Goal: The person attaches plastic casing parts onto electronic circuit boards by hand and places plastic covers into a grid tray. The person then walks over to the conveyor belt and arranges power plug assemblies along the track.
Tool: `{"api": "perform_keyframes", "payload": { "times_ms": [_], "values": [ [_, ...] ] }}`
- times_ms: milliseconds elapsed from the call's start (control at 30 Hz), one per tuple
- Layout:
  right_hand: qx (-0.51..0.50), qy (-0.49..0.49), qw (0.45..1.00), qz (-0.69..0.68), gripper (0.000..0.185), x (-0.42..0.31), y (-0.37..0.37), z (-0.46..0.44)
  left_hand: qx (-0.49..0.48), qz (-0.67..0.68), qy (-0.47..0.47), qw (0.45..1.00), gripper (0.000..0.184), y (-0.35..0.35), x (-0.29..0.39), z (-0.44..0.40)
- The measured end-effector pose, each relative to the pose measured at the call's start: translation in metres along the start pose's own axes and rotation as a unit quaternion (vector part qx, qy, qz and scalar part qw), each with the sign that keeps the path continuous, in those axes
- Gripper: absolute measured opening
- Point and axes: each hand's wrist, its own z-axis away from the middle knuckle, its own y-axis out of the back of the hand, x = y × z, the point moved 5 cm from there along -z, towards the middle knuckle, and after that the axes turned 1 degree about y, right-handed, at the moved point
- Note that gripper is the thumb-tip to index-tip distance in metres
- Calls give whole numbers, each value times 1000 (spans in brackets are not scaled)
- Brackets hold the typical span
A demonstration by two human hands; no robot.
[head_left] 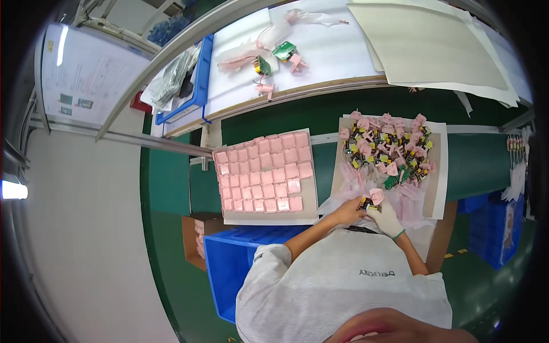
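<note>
My left hand [347,212], bare, and my right hand [387,220], in a white glove with a green cuff edge, meet low in front of my chest. Between them is a small circuit board with a pink plug piece [376,196] on top; dark and yellow components show beside the pink. Fingers of both hands are closed around this assembly, and partly hide it. Just beyond lies a dense heap of similar circuit boards with pink plug pieces [389,143] on a cardboard sheet [437,171]. Pinkish translucent bags [409,206] with cables lie around my right hand.
Left of my hands, rows of pink square housings [257,171] cover another board. A blue bin [220,268] and a cardboard box [194,251] stand below. The shelf above carries loose assemblies [284,51], a blue tray [200,86] and large sheets [434,48].
</note>
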Motion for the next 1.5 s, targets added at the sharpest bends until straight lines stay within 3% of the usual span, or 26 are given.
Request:
{"api": "perform_keyframes", "payload": {
  "times_ms": [100,200,333,400,467,633,733,767,800,833,867,900,933,967,1000,1033,1133,1233,1267,1300,1333,1367,1400,1433,1467,1500],
  "values": [
    [-17,-14,984,-176,47,-1,6,5,-40,77,-8,996,44,-7,-5,-1],
    [-6,-13,990,-143,48,15,9,7,-72,137,10,988,44,-12,-9,-3],
    [-11,30,989,-145,49,4,10,9,-46,51,-43,997,37,-4,16,0],
    [-1,40,986,-161,50,-16,17,12,-144,277,-48,949,30,6,58,9],
    [-86,14,982,-168,52,-47,28,19,-164,272,-16,948,30,11,59,4],
    [-72,56,969,-229,54,-73,64,36,-178,252,-30,951,33,21,119,1],
    [-214,-15,976,-34,61,-29,61,31,-129,312,-79,938,36,25,126,0],
    [-214,-21,976,-31,61,-33,55,26,-105,338,-106,929,38,27,131,-2],
    [-238,-27,963,122,68,-39,37,22,-111,343,-103,927,38,29,139,3],
    [-253,-36,930,266,75,-39,20,23,-57,462,-123,876,44,45,149,12],
    [-208,84,939,262,78,-26,2,13,-8,570,-139,809,51,61,152,18],
    [-155,201,931,262,80,-7,-16,3,13,566,-151,811,58,77,147,23],
    [-66,126,973,183,76,-1,-25,-9,35,560,-166,811,65,97,139,28],
    [24,52,994,97,71,5,-32,-18,-16,590,-153,793,68,114,134,35],
    [40,46,994,95,71,-2,-38,-24,-62,617,-139,772,70,125,127,41],
    [33,75,990,115,69,-12,-45,-33,-75,616,-134,772,70,124,119,42],
    [18,133,979,151,64,-24,-61,-61,-47,712,-104,693,71,123,88,47],
    [-241,171,945,143,65,-3,-101,-93,-2,755,-118,645,66,137,81,43],
    [-240,171,945,141,65,-3,-101,-97,23,775,-128,618,63,148,77,39],
    [-260,44,960,99,53,5,-95,-97,24,775,-127,619,63,161,73,34],
    [-275,-86,956,56,41,3,-91,-95,123,761,-161,617,59,187,63,31],
    [-185,-40,979,73,38,-15,-77,-99,222,738,-191,609,56,212,52,32],
    [-91,6,992,89,36,-38,-61,-102,224,737,-189,608,56,230,33,27],
    [-59,161,956,239,35,-66,-50,-112,302,616,-192,702,48,256,2,24],
    [-22,309,873,377,35,-87,-42,-125,371,476,-188,775,40,279,-23,21],
    [-8,220,948,230,36,-83,-21,-156,383,444,-155,795,37,296,-40,13]
  ]
}}
